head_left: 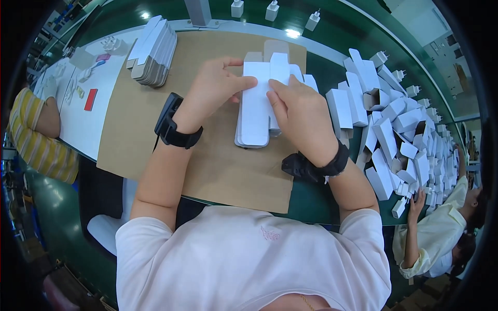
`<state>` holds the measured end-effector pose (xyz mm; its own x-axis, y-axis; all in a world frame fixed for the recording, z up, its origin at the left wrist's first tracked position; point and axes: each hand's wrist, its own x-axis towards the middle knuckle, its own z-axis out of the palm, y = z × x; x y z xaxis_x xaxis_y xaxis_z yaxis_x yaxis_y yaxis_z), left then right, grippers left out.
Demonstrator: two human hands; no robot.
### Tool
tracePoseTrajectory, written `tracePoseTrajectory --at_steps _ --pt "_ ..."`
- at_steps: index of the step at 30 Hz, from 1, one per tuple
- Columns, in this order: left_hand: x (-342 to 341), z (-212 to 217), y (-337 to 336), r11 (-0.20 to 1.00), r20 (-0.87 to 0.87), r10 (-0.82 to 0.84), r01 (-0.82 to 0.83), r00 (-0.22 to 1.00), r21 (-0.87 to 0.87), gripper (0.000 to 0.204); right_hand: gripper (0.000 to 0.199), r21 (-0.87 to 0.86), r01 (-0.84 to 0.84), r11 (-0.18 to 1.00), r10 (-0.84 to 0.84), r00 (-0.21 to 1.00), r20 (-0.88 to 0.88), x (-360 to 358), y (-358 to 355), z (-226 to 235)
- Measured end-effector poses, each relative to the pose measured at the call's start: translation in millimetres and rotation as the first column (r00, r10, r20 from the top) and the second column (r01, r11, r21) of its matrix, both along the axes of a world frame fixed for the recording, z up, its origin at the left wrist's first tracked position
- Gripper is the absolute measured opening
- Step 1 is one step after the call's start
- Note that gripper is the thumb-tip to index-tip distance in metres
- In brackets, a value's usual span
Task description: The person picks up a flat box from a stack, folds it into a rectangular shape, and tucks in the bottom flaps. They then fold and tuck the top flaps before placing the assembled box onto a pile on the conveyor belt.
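A flat, unfolded white carton [256, 109] lies over a small stack of similar flat cartons in front of me. My left hand [218, 85] grips its left edge near the top, thumb on the face and fingers at the side. On the opposite edge, my right hand [298, 103] has its thumb and forefinger closed on the carton, close to a side panel [279, 67]. The right hand's other fingers are partly hidden. Beneath the stack is a brown cardboard sheet [218, 171].
Another stack of flat cartons [153, 57] stands at the far left of the sheet. Formed white boxes [386, 135] are heaped at the right, beside a co-worker's hand [416, 206]. White plug adapters [271, 10] stand on the green surface beyond. A red rectangular item [91, 99] lies on the left white table.
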<state>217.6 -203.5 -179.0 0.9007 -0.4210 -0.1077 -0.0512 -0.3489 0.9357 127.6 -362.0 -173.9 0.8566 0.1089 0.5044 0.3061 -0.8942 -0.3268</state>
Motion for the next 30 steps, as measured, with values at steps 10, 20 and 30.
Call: tracePoseTrajectory --at_steps 10,20,30 --pt "-33.7 23.7 -10.3 0.965 0.06 -0.016 0.031 0.998 -0.262 0.019 0.039 0.251 -0.034 0.967 0.074 0.985 -0.153 5.3 -21.1 11.7" --pt "-49.8 27.5 -7.1 0.95 0.209 0.099 -0.03 0.973 -0.31 0.012 0.047 0.417 -0.147 0.897 0.147 0.989 0.031 3.5 -19.1 18.1" --pt "-46.2 10.0 -21.4 0.848 0.214 -0.332 0.39 0.919 -0.358 0.086 0.043 0.406 -0.222 0.886 0.25 0.968 -0.016 -1.8 -40.7 38.2"
